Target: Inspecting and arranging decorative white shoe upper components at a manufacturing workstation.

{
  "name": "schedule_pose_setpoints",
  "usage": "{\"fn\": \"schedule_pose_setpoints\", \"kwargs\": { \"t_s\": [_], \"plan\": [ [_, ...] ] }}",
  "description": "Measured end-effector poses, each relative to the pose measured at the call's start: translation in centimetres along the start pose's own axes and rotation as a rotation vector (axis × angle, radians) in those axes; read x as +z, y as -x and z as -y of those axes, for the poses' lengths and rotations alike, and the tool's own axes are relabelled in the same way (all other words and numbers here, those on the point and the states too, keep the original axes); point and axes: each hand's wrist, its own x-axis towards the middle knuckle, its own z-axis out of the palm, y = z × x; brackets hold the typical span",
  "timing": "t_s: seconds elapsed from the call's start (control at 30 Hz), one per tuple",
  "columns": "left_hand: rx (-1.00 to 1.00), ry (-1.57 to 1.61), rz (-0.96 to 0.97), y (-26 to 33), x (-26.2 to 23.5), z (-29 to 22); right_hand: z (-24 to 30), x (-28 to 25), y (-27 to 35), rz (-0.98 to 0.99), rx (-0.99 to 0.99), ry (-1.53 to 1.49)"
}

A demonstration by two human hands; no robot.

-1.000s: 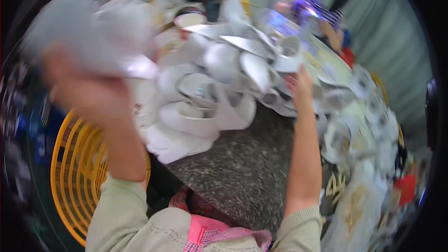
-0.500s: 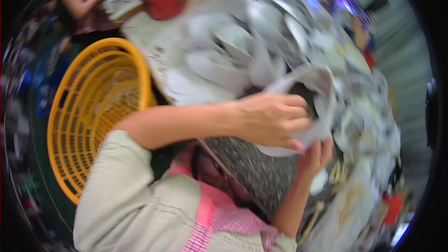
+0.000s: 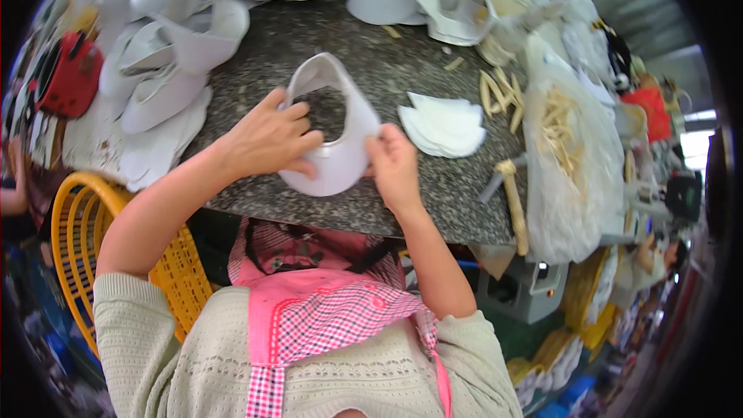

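Both my hands hold a white sun visor (image 3: pixel 346 162) over the speckled stone tabletop (image 3: pixel 371 217), its brim toward me and its band ring at the far side. My left hand (image 3: pixel 267 135) grips the left edge, fingers at the ring's opening and thumb on the brim. At the right edge, my right hand (image 3: pixel 393 166) pinches the brim between thumb and fingers. To the right lies a fanned stack of white curved pads (image 3: pixel 443 125). Beyond it are loose beige strips (image 3: pixel 501 97) and a hammer with a wooden handle (image 3: pixel 514 213).
Many white visors (image 3: pixel 166 99) are heaped at the left and along the far edge. A see-through plastic bag (image 3: pixel 576 217) of beige pieces lies at the right. On my left stands a yellow slatted basket (image 3: pixel 66 240); a red container (image 3: pixel 70 77) is farther left.
My view has swung from the left heap to the tabletop in front of me. The visor remains in both hands, now with its brim facing me; my right hand has shifted to its right edge.
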Motion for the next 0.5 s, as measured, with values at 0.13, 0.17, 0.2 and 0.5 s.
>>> {"fn": "schedule_pose_setpoints", "kwargs": {
  "t_s": [0.13,0.17,0.2,0.5],
  "plan": [
    [-0.002,-0.103,-0.073,0.9,0.8,0.6,3.0,-4.4,-0.3,-0.203,-0.356,0.667],
    [0.002,-0.1,-0.071,0.6,0.6,0.3,3.4,-6.1,-1.4,-0.296,-0.516,0.858],
    [-0.004,-0.093,-0.116,0.2,0.4,0.2,3.4,-7.8,-2.7,-0.273,-0.562,0.943],
    [-0.054,0.249,-0.325,-8.6,-0.5,-3.7,3.5,-9.5,-6.7,-0.093,-0.544,1.131]
  ]
}}
